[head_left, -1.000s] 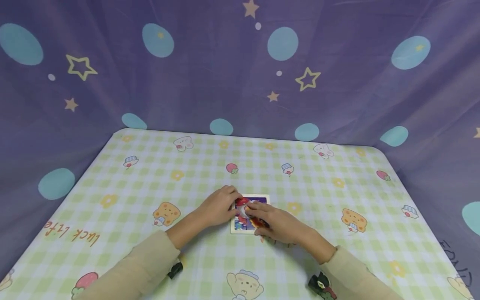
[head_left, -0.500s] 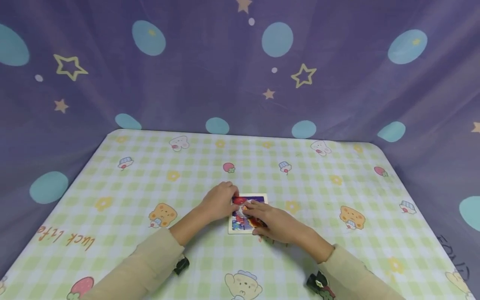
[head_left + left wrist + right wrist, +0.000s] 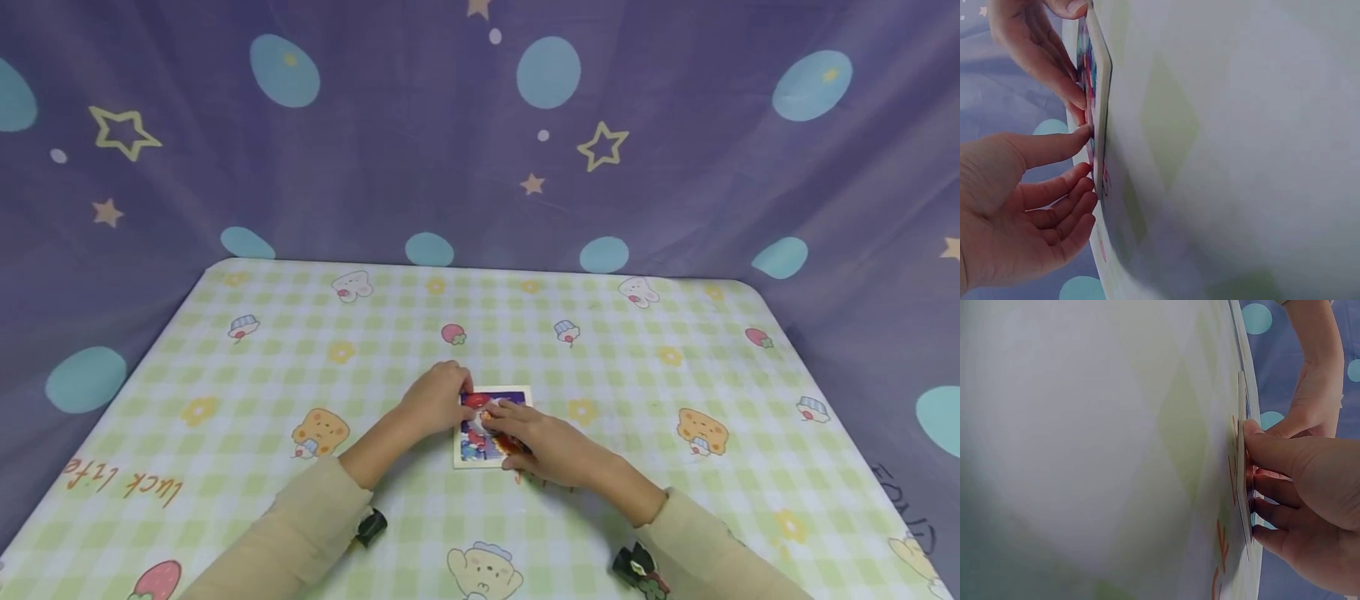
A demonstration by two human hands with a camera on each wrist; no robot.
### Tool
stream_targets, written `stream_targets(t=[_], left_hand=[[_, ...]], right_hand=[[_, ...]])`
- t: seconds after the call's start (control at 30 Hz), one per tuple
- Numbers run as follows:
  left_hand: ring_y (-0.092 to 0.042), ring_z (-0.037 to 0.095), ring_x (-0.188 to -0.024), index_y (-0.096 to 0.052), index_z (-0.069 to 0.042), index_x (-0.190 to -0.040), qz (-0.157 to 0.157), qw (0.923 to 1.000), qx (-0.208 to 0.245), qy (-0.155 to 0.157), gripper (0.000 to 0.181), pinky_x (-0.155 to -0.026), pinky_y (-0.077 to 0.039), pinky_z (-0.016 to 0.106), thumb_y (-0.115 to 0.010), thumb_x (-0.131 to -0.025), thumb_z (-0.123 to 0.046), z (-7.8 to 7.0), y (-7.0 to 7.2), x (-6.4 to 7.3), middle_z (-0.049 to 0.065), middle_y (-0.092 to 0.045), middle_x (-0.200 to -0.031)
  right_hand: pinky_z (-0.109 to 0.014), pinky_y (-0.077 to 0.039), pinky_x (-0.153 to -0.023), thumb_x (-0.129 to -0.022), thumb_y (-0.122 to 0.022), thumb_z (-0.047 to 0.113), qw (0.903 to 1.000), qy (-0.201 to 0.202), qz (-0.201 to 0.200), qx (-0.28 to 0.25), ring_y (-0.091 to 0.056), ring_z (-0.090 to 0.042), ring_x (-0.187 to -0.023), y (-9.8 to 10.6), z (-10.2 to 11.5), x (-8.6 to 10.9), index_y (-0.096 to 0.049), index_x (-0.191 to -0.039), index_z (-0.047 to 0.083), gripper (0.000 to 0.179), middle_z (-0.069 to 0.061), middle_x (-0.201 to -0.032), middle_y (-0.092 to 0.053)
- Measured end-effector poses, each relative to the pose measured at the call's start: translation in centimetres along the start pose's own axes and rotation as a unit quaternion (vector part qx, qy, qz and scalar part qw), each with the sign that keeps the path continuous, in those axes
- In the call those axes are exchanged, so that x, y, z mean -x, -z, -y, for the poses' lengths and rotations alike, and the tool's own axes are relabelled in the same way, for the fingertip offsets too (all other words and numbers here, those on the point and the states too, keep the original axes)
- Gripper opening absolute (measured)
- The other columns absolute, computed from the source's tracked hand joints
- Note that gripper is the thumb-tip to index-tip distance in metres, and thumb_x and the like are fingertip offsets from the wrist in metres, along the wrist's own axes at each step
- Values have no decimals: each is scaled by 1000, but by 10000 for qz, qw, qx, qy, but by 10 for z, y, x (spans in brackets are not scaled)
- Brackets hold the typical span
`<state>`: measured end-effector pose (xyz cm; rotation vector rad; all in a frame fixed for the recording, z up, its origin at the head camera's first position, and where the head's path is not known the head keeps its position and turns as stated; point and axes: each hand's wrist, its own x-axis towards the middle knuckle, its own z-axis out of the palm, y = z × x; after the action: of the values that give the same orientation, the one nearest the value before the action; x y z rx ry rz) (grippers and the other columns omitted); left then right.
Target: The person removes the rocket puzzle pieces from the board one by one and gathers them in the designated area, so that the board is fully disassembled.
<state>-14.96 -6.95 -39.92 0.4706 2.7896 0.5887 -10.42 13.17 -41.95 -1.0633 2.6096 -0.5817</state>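
A small flat picture board (image 3: 470,450) with a cream border and a colourful cartoon print lies flat on the table. At its far left corner is my left hand (image 3: 437,402), thumb tip on the print and fingertips along the edge. My right hand (image 3: 558,450) covers the right part, fingers spread over the picture and thumb by the near edge. In the left wrist view, the left thumb (image 3: 1054,147) touches the printed face of the board (image 3: 1104,94). From the right wrist, the right thumb (image 3: 1272,447) rests at the board's rim (image 3: 1241,462).
A green and white checked cloth (image 3: 600,517) with cartoon prints covers the table. Behind it hangs a purple curtain (image 3: 420,150) with stars and blue dots. Dark straps or devices (image 3: 640,571) sit at both sleeve cuffs.
My left hand has slid a little toward the board's far left corner, its thumb higher on the print. The right hand stays over the picture. The head view has shifted slightly.
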Motion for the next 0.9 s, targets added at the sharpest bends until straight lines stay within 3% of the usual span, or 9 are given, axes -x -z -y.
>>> stream_targets(t=[0.17, 0.43, 0.9], left_hand=[[-51, 17, -76, -67, -6, -88, 53, 9998, 141, 89, 20, -71, -45, 30, -78, -79, -19, 0, 3, -2, 4, -58, -84], [-52, 13, -61, -67, -7, -80, 13, 9967, 732, 352, 7, -56, -40, 22, -69, -86, -10, -1, 4, -5, 2, -60, -70], [-51, 13, -60, -65, -7, -78, -216, 9920, 1146, 482, 9, -55, -39, 21, -66, -87, -7, 3, -3, -8, 2, -57, -66]], right_hand=[[-45, -41, -109, -90, -65, 29, 10000, 47, -34, -31, -36, -28, -143, -1, -1, -1, -46, -143, 13, 58, -9, -154, -38], [-46, -41, -109, -89, -66, 29, 9999, 46, -100, -130, -36, -29, -143, -3, -3, 0, -46, -142, 13, 59, -9, -154, -37], [-45, -40, -109, -89, -67, 30, 9997, 67, -155, -158, -36, -27, -143, -6, -6, 0, -47, -142, 14, 59, -7, -154, -38]])
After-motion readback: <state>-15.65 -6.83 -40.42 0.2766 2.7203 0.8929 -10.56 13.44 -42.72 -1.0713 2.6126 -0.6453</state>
